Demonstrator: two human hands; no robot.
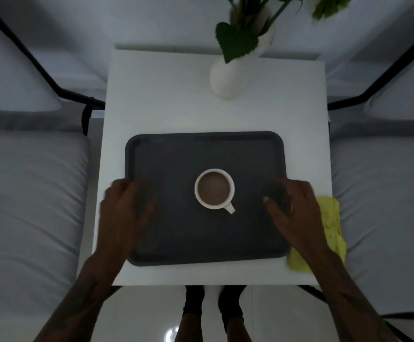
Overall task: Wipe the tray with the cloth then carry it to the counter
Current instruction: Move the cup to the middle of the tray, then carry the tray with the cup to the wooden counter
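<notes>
Fingers of your right hand are spread, holding nothing, over the tray; the cloth lies just right of it, nearer that hand than your empty left hand.

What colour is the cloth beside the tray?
Yellow-green crumpled cloth, at the dark tray's right edge; clearest in the head view.

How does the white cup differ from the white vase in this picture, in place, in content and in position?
The cup stands in the middle of the dark tray; the vase stands on the bare table beyond the tray. The cup holds a brown drink; the vase holds green leaves. The cup has a handle, and none shows on the vase. The cup is low and wide, the vase taller. Both are white and upright.
</notes>
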